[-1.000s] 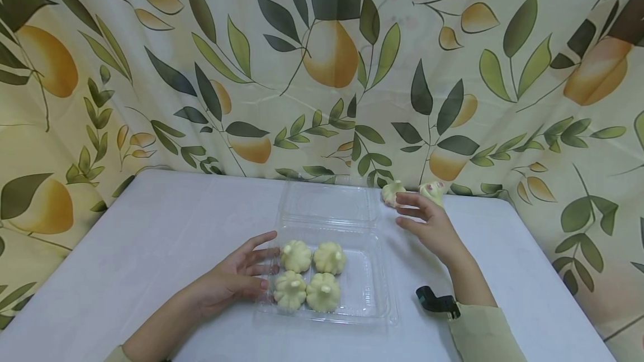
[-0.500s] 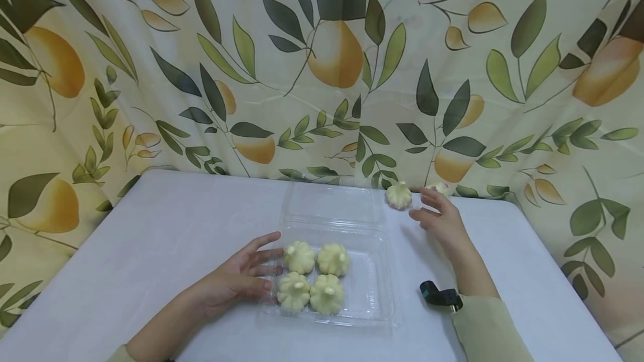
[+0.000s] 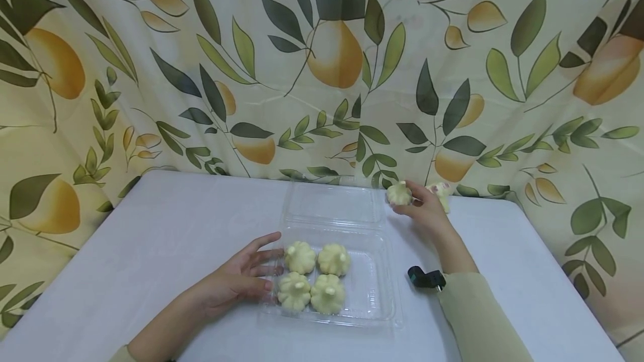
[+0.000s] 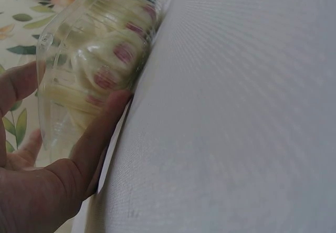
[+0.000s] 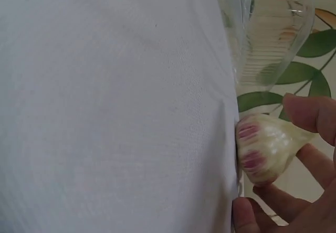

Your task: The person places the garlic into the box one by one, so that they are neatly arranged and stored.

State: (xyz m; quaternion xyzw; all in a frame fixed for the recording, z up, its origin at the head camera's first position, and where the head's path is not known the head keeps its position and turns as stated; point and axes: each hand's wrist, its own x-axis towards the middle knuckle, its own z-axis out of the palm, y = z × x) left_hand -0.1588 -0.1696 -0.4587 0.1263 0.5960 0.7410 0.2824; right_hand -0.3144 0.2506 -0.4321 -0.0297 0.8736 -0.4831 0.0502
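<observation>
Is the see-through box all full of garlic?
No, the four garlic bulbs inside sit toward the left of the box, and its right side is bare.

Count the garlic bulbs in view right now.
6: in the clear box, a back-left bulb, back-right bulb, front-left bulb and front-right bulb; outside it, a fifth bulb at the right hand and a partly hidden bulb behind that hand. Others could be hidden there.

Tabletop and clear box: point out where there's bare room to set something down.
Bare: the tabletop left of the left hand; the tabletop right of the right sleeve; in the clear box, right of four bulbs. Crowded: the back right, with the right hand and two bulbs.
</observation>
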